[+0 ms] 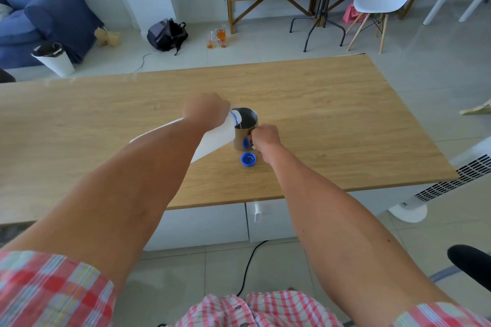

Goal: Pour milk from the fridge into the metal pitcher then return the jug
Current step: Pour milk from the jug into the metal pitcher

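A metal pitcher [246, 125] stands upright on the wooden table [332, 125]. My left hand [206, 111] grips a white plastic milk jug [216, 139] near its neck and holds it tilted, its blue-ringed mouth over the pitcher's rim. A thin white stream of milk runs into the pitcher. My right hand [265, 138] is closed on the pitcher's handle on its right side. The jug's blue cap [248, 159] lies open side up on the table, just in front of the pitcher. My left forearm hides much of the jug's body.
White drawers sit under the table's near edge, with a black cable on the floor. A white tower fan [451, 180] stands to the right. Beyond the table are a blue sofa, a white bin, a backpack, a bench, a round dark table and a white chair.
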A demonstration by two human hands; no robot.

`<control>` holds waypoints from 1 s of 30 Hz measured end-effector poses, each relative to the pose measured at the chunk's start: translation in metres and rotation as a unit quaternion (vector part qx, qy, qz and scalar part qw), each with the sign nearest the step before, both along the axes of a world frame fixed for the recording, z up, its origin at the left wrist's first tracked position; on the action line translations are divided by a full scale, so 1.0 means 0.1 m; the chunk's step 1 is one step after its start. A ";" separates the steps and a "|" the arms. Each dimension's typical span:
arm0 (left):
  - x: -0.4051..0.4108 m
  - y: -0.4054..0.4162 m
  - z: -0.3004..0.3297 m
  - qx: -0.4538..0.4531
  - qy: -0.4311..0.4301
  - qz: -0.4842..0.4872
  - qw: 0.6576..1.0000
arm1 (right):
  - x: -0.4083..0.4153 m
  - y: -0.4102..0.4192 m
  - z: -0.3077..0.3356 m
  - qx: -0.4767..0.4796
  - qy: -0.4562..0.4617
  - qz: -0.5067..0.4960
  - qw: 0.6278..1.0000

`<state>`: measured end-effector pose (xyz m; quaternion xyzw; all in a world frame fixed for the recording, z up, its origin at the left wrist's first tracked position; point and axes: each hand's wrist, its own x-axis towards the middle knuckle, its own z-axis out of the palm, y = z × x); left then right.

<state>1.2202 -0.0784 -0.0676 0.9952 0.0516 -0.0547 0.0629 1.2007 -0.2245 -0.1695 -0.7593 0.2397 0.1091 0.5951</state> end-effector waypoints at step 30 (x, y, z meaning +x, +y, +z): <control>0.04 0.00 0.00 0.007 0.002 -0.007 1.000 | 0.03 0.00 -0.02 -0.006 0.016 -0.001 1.000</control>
